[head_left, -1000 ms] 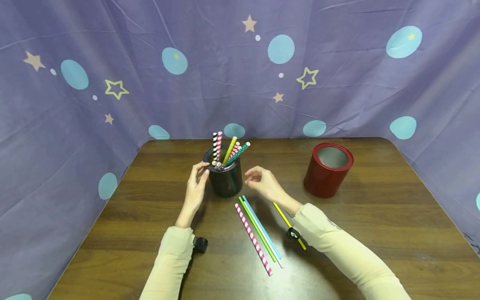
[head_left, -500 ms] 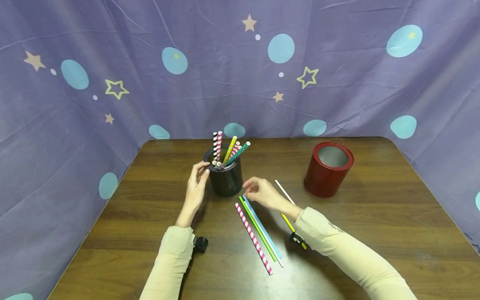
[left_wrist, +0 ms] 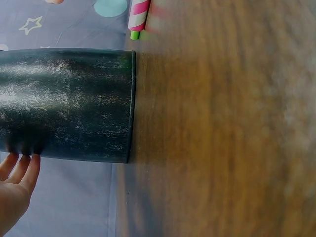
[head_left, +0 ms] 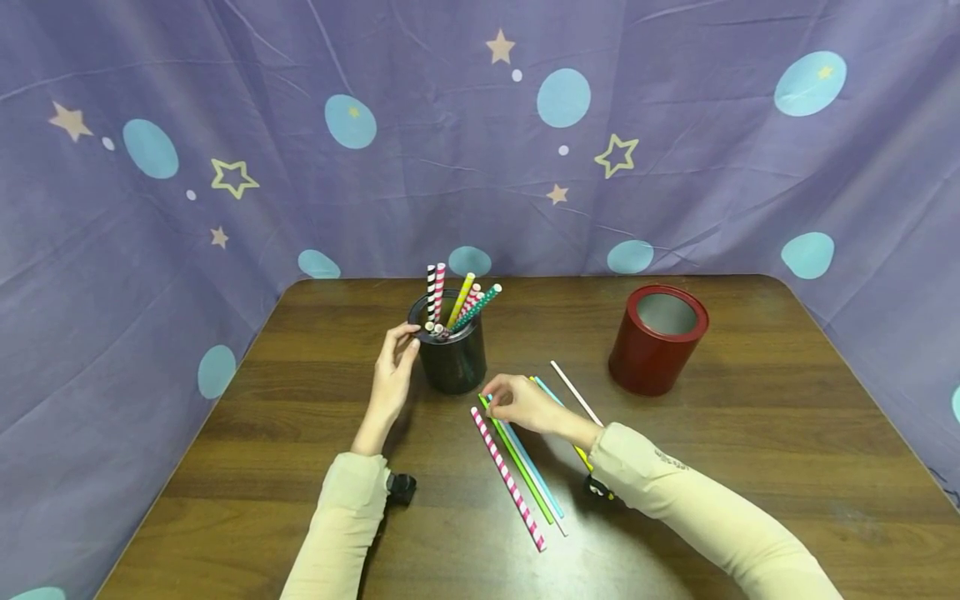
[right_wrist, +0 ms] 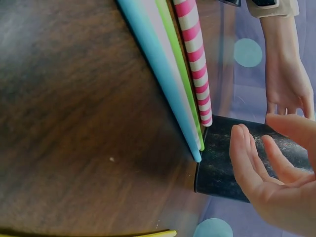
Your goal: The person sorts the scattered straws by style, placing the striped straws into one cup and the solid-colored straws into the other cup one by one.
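Note:
My left hand (head_left: 390,379) rests its fingertips on the side and rim of a black can (head_left: 453,367) with striped and dotted paper straws (head_left: 461,300) standing in it. In the left wrist view the straight fingers (left_wrist: 30,173) touch the can's wall. My right hand (head_left: 521,404) hovers at the far ends of several straws on the table, its fingers loosely bent with nothing between them in the right wrist view. These are a pink-and-white striped straw (head_left: 508,479), a green straw (right_wrist: 177,59), a white straw (right_wrist: 165,47) and a blue straw (right_wrist: 163,79).
A red can (head_left: 648,358) stands at the right. Between it and my right arm lie a white straw (head_left: 573,392), another blue straw (head_left: 549,391) and a yellow straw (head_left: 582,458), partly hidden by the arm. A patterned purple curtain (head_left: 450,217) hangs behind the table (head_left: 247,467).
My right hand has moved down and slightly toward me, from beside the black can to the straws' far ends. More of the straws behind it now shows. My left hand has stayed put.

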A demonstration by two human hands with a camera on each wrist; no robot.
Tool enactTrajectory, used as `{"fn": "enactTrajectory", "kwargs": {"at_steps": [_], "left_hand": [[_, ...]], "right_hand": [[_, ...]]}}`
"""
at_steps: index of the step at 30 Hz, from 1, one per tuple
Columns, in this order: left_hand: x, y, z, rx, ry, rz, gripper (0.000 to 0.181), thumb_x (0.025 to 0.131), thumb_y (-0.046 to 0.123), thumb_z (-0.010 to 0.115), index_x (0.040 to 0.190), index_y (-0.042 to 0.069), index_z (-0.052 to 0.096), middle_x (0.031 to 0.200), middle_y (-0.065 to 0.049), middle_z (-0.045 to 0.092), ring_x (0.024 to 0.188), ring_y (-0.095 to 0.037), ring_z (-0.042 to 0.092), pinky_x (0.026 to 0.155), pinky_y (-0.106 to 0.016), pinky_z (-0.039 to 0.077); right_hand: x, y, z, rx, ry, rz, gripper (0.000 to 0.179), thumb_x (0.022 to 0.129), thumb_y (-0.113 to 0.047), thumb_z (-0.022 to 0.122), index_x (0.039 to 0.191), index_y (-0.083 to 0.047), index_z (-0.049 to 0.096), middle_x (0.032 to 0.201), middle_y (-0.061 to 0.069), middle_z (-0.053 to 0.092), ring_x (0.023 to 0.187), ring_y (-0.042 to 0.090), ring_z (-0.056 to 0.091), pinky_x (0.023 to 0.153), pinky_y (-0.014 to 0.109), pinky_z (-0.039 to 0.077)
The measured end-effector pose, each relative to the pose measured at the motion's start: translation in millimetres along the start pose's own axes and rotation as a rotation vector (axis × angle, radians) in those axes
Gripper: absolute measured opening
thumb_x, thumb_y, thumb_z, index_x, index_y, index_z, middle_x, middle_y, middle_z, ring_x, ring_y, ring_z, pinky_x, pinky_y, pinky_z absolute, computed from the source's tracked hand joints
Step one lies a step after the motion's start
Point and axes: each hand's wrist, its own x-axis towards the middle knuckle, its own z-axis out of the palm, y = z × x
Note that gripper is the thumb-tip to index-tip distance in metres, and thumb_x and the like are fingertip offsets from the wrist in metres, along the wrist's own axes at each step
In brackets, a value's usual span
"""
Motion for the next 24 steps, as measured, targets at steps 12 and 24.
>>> {"fn": "enactTrajectory", "kwargs": {"at_steps": [12, 24], "left_hand": [[0.1, -0.3, -0.5, -0.001, -0.006, 0.000, 0.025, 0.090, -0.002, 0.043, 0.112, -0.012, 0.045, 0.117, -0.025, 0.045, 0.115, -0.032, 0.041, 0.088, -0.020, 0.035], [0.3, 0.8, -0.7, 0.012, -0.009, -0.019, 0.024, 0.090, -0.001, 0.044, 0.112, -0.011, 0.045, 0.118, -0.024, 0.045, 0.116, -0.029, 0.042, 0.088, -0.020, 0.035]], "right_hand": [[-3.6, 2, 6, -0.143, -0.050, 0.016, 0.026, 0.071, 0.003, 0.060, 0.097, 0.004, 0.058, 0.077, 0.010, 0.063, 0.062, 0.015, 0.058, 0.056, 0.017, 0.044], [-5.4, 8, 13, -0.230, -0.070, 0.019, 0.029, 0.069, -0.001, 0.064, 0.098, -0.001, 0.061, 0.079, 0.010, 0.064, 0.061, 0.008, 0.054, 0.055, 0.017, 0.040]]}}
